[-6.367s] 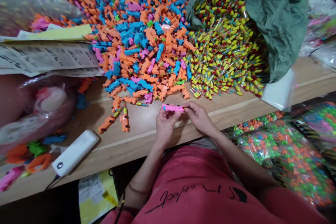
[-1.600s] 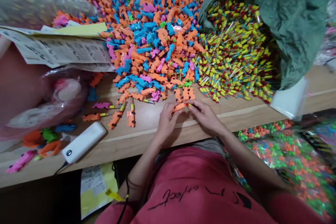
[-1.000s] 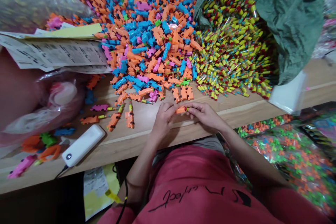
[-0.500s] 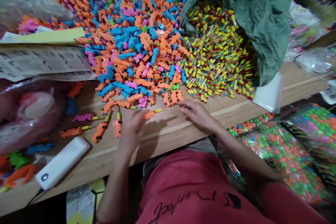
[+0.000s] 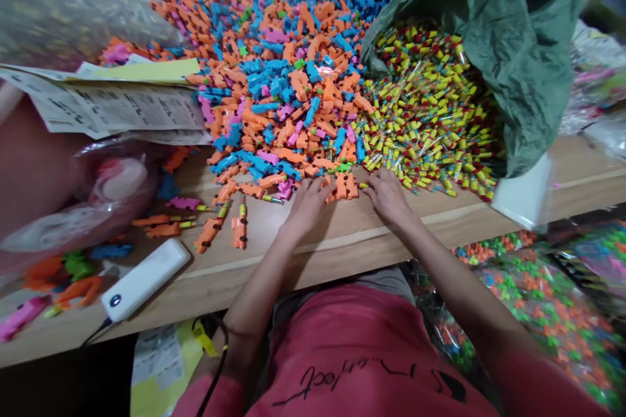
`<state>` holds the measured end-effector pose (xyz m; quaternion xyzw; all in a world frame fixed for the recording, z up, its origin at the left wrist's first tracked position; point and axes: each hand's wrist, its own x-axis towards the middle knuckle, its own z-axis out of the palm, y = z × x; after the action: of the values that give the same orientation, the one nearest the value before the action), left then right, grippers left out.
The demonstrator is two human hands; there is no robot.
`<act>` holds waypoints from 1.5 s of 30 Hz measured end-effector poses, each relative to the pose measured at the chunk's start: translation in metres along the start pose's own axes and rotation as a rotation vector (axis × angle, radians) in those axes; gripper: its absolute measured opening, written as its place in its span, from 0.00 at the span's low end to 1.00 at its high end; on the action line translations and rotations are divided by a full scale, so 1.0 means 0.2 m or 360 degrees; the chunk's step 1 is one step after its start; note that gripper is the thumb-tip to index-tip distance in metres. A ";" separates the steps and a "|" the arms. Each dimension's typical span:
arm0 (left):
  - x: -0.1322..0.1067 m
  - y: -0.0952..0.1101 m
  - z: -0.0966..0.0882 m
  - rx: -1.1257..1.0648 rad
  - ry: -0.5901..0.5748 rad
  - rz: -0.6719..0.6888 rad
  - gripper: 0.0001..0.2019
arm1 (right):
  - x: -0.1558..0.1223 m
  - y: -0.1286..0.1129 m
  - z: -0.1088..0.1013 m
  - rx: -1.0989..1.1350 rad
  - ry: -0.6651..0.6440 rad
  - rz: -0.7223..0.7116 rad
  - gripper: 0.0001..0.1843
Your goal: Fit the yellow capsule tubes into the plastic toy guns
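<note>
My left hand [image 5: 309, 203] is at the front edge of the toy pile, its fingers bent around a small orange toy car [image 5: 330, 191] that is partly hidden. Just right of it, a pair of orange toy cars [image 5: 347, 186] stands side by side on the wooden table [image 5: 337, 241]. My right hand [image 5: 387, 197] rests by the heap of little yellow-capped clear tubes [image 5: 425, 124]. Thumb and fingers pinch the end of one yellow-tipped tube [image 5: 363, 186]. To the left lie several toy cars with tubes attached, among them an orange one [image 5: 239, 232].
Behind my hands spreads a big pile of orange, blue and pink toys [image 5: 288, 78]. A green sack [image 5: 528, 71] surrounds the tubes. At left are printed sheets [image 5: 132, 107], a pink plastic bag [image 5: 83, 189] and a white power bank [image 5: 147, 279]. Bagged toys [image 5: 538, 293] lie below right.
My left hand has let go of the orange car with a tube and moved right to the pile's edge. My right hand now pinches a tube. The view has shifted left.
</note>
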<state>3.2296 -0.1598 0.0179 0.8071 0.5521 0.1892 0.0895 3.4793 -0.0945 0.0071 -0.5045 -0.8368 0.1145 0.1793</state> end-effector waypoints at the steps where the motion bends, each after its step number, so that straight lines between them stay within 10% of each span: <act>1: 0.01 -0.01 0.02 0.0010 -0.0015 0.0003 0.26 | -0.02 -0.01 -0.01 0.0021 0.0003 -0.0007 0.11; 5: -0.03 -0.03 0.01 -0.0097 -0.0051 -0.0034 0.13 | -0.09 -0.05 -0.03 0.0344 0.0026 0.0020 0.12; 9: -0.10 -0.01 0.01 -0.0273 -0.0039 -0.0151 0.20 | -0.16 -0.15 -0.03 0.0783 0.0002 0.0056 0.19; 20: -0.25 0.15 0.05 -0.1027 0.0581 -0.0612 0.20 | -0.19 -0.35 0.02 0.1285 -0.0096 0.0131 0.14; 45: -0.31 0.20 -0.07 -0.0471 0.0454 -0.0021 0.19 | -0.21 -0.38 -0.10 0.1537 -0.0397 0.0077 0.16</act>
<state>3.2390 -0.2335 0.0316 0.7466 0.5306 0.3800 0.1292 3.4442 -0.1662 0.0467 -0.3657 -0.6913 0.5524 0.2884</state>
